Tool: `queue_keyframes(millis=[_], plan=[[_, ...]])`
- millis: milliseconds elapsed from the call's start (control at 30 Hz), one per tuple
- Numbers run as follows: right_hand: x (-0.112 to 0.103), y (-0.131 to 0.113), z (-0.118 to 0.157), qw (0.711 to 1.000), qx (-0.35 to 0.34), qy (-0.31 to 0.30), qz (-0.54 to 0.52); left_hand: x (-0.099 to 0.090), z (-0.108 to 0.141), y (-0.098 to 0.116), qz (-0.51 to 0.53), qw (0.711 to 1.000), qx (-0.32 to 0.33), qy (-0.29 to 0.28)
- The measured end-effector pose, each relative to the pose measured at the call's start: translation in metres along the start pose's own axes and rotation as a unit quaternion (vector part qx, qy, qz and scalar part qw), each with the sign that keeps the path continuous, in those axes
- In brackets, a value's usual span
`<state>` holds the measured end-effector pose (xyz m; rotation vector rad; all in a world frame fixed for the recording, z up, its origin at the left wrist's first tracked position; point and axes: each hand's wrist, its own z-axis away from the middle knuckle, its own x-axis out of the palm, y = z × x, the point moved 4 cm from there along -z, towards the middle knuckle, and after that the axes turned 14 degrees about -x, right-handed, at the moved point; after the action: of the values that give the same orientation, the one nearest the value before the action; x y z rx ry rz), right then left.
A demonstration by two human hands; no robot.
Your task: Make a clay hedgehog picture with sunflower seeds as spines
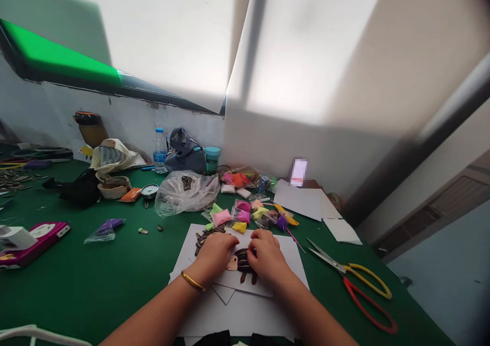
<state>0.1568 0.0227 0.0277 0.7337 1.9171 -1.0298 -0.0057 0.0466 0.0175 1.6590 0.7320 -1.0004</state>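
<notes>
On white paper (pixel 245 315) lies a small figure (pixel 242 262) with a dark striped body, a light peach head part and brown legs. My right hand (pixel 266 256) rests over the figure's right side, its fingers bent together; anything between the fingertips is too small to make out. To the left, my left hand (pixel 218 254) is bent near the peach part, with thumb and fingertips close together and their contents unclear. A gold bangle circles the left wrist. Dark striped seeds (pixel 202 239) are piled beside the left hand, on the paper's upper left.
Colourful clay packets (pixel 244 216) lie behind the paper. Open scissors (pixel 344 268) with yellow and red handles are at right. A plastic bag (pixel 186 195), bottle (pixel 160 154) and phone (pixel 299 172) stand farther back. A magenta object (pixel 49 233) sits at left.
</notes>
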Motion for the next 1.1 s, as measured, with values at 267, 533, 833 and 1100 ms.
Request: queue_keyframes(millis=[267,533,833,1100], plan=[[-0.009,0.01,0.007,0.999,0.011,0.026,-0.046,-0.003,-0.001,-0.002,0.015,1.0,-0.014,-0.004],[-0.003,0.011,0.007,0.997,-0.053,-0.034,-0.042,-0.003,-0.002,-0.003,0.022,1.0,-0.021,-0.003],[0.008,0.014,0.0,0.993,-0.103,-0.056,0.032,-0.002,-0.003,-0.004,0.026,0.999,-0.026,-0.011],[0.011,0.012,-0.002,0.989,-0.124,-0.062,0.058,-0.001,-0.004,-0.004,0.035,0.999,-0.025,-0.009]])
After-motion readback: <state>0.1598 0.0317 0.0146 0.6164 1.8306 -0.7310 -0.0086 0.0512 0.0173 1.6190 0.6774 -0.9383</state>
